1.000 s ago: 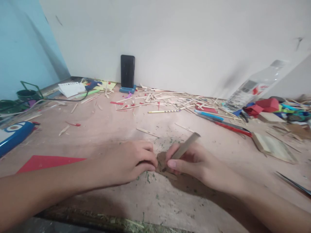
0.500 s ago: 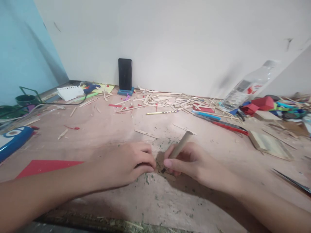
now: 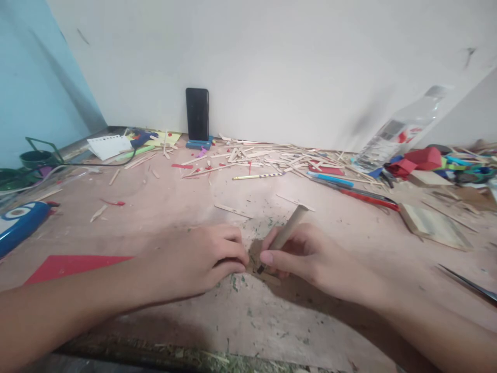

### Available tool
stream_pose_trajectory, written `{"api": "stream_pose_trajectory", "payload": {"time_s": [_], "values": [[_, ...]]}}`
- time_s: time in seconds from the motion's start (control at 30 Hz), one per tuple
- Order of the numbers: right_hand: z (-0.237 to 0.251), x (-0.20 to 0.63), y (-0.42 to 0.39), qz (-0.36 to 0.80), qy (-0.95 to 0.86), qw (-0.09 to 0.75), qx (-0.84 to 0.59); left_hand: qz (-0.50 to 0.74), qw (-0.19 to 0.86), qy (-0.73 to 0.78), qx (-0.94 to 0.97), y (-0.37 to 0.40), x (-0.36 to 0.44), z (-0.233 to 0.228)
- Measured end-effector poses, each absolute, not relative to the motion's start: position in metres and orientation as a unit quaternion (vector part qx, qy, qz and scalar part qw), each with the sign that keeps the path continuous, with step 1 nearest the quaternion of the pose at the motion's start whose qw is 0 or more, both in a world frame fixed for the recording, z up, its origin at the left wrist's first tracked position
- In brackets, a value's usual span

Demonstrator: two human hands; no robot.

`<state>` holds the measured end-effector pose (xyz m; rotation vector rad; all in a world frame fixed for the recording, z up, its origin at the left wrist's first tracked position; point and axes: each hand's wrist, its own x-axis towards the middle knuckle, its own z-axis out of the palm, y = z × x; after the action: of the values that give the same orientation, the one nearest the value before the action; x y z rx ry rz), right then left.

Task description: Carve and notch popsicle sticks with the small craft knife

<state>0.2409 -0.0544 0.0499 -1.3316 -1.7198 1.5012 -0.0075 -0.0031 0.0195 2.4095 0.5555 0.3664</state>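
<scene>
In the head view my right hand (image 3: 303, 259) grips a carving tool with a thick round wooden handle (image 3: 289, 228) and a short dark tip. The handle leans to the upper right, and the tip points down at a thin wooden strip (image 3: 266, 277) on the table. Opposite it, my left hand (image 3: 221, 254) lies on the table with curled fingers, its fingertips pressing the strip's left end, which they hide. Small dark green shavings (image 3: 235, 282) are scattered around both hands.
Wooden sticks (image 3: 264, 153) heap along the wall beside a propped phone (image 3: 198, 114). A tilted plastic bottle (image 3: 404, 129), a red cutter (image 3: 368, 199), a wooden block (image 3: 433, 225) and a dark pointed blade (image 3: 466, 282) lie right. Red paper (image 3: 73, 267) and a blue object (image 3: 23, 228) lie left.
The view has shifted slightly. My hands stay in nearly the same place, with the carving tool still at the strip and its tip moved only a little, if at all.
</scene>
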Motion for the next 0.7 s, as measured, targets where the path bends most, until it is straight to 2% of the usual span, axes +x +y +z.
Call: {"api": "stream_pose_trajectory", "payload": {"time_s": [0.7], "values": [[0.0488,0.2421,-0.0557,0.542,-0.628,0.241,-0.504,0.139,0.303,0.207,0.92,-0.0029,-0.0078,0.0189]]}}
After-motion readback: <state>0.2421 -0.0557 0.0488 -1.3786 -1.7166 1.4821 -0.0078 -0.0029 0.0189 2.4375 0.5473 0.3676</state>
